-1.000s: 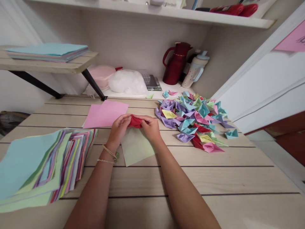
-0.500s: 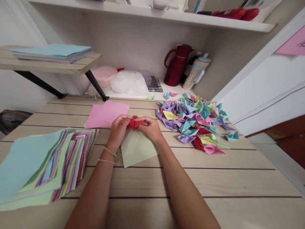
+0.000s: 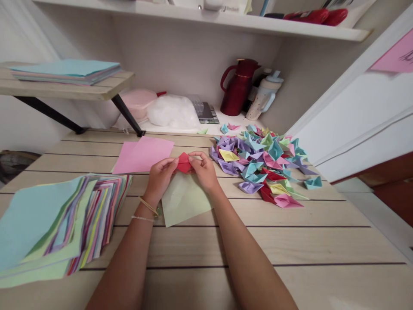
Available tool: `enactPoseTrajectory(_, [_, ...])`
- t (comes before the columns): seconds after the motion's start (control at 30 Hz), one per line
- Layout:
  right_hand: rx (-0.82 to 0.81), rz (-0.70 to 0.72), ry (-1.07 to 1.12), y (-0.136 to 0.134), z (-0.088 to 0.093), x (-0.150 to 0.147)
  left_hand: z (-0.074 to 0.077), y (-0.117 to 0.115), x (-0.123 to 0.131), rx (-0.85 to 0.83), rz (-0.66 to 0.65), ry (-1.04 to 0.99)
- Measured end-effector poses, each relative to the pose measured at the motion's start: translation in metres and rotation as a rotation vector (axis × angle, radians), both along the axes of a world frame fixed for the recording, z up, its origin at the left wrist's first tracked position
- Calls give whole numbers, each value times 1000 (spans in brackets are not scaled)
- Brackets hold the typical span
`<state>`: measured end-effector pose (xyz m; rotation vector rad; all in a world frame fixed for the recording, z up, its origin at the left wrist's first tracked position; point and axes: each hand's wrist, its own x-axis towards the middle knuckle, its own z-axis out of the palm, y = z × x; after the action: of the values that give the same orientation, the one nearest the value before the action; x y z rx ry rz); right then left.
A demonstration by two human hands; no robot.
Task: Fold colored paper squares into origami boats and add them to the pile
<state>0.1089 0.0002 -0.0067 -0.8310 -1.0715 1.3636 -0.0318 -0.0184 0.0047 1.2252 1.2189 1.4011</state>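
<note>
Between both hands is a small folded red paper [image 3: 184,163], raised above the table, its front showing as a flat diamond. My left hand [image 3: 162,174] pinches its left corner with thumb and fingertips. On the opposite corner my right hand [image 3: 204,171] has the same kind of pinch. Below them a pale green sheet [image 3: 183,200] lies flat on the table. Just beyond my left hand rests a pink sheet [image 3: 142,154]. To the right of my right hand spreads a heap of folded paper boats [image 3: 254,161] in many colours.
A thick stack of coloured paper [image 3: 41,219] lies at the left. Behind it a small raised shelf [image 3: 106,88] on black legs bears more paper [image 3: 64,71]. A red jug [image 3: 238,88], a bottle [image 3: 263,97] and a white plastic bag [image 3: 174,113] stand at the back.
The red paper has gone from a crumpled-looking, partly opened shape to a flatter diamond facing me. Both hands keep hold, the fingers now at its two side corners.
</note>
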Motion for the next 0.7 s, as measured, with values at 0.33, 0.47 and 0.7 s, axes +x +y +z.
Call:
enactPoseTrajectory(0.33, [19, 16, -54, 0, -1, 1, 1, 1, 2, -60, 12, -106])
enactPoseTrajectory(0.47, [29, 46, -99, -1, -1, 2, 0, 1, 0, -34, 7, -102])
enactPoseTrajectory(0.7, [78, 165, -146, -5, 0, 1, -4, 4, -3, -2, 30, -30])
